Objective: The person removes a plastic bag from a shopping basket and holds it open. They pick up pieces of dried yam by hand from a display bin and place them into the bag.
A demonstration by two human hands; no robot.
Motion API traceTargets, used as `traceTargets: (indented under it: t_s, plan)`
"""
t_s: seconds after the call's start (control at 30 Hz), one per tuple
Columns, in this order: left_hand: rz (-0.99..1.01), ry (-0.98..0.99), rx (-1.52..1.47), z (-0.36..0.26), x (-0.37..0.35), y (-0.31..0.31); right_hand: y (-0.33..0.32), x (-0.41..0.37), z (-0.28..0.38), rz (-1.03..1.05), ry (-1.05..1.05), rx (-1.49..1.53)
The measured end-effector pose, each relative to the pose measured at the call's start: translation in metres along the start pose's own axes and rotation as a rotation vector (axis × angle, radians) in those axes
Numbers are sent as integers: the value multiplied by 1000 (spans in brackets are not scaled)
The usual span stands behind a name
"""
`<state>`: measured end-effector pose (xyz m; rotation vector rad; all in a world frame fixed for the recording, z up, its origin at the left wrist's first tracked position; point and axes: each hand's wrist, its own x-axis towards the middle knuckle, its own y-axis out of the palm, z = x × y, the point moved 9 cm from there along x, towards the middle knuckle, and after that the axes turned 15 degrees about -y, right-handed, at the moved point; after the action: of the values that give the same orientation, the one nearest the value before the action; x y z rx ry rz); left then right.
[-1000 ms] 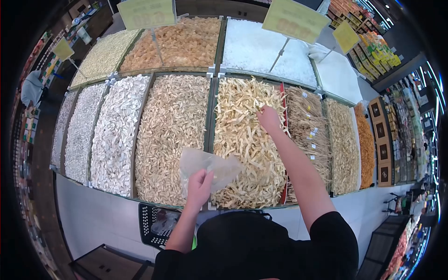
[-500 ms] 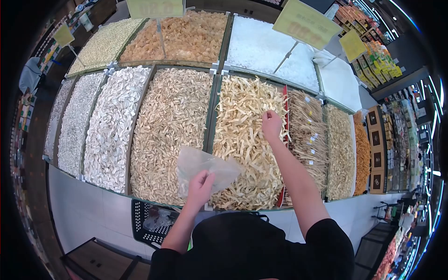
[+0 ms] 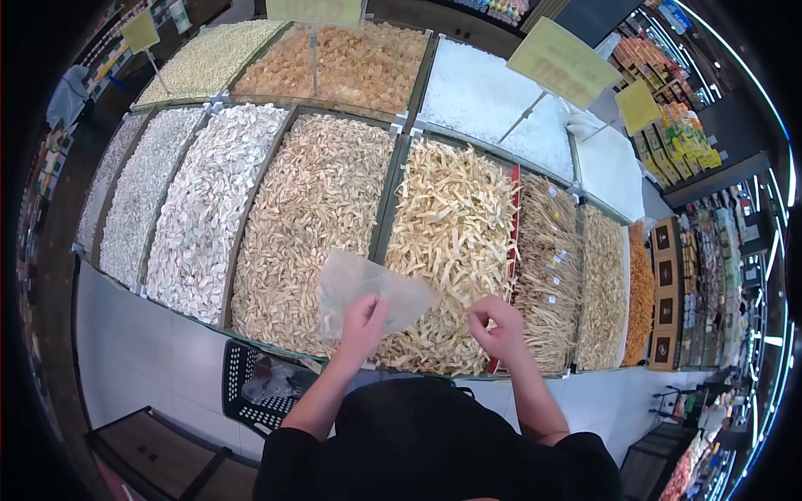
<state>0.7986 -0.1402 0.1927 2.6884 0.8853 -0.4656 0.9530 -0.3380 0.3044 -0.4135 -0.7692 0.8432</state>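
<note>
My left hand (image 3: 363, 326) is closed on the edge of a clear plastic bag (image 3: 355, 275), which spreads over the front of two bins. Below my right hand (image 3: 499, 327) lies the near right part of a bin of pale dried strips (image 3: 451, 209). Its thumb and fingers are pinched together to the right of the bag, apart from it. Whatever sits between those fingertips blends with the strips behind, so I cannot make it out. Left of the strips is a bin of small beige dried slices (image 3: 313, 192).
Bundled thin dried stalks (image 3: 547, 275) lie right of a red divider (image 3: 515, 217). White dried slices (image 3: 205, 209) fill a bin at left. Behind are amber lumps (image 3: 334, 67), white crystals (image 3: 493, 92) and price signs (image 3: 564, 63) on stems. A black basket (image 3: 242, 376) stands below the front edge.
My right hand has come back from the middle of the dried strips toward me, down beside the bag. My left hand still holds the bag. The view has shifted slightly.
</note>
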Motion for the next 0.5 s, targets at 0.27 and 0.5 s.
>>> traceTargets:
  t_s: [0.27,0.5]
  plan:
    - [-59,147,175,-11,-17,5,42,5,26,240,-114,-261]
    - [-134,207,214,-20,-34,0,83,15,42,305,-45,-171]
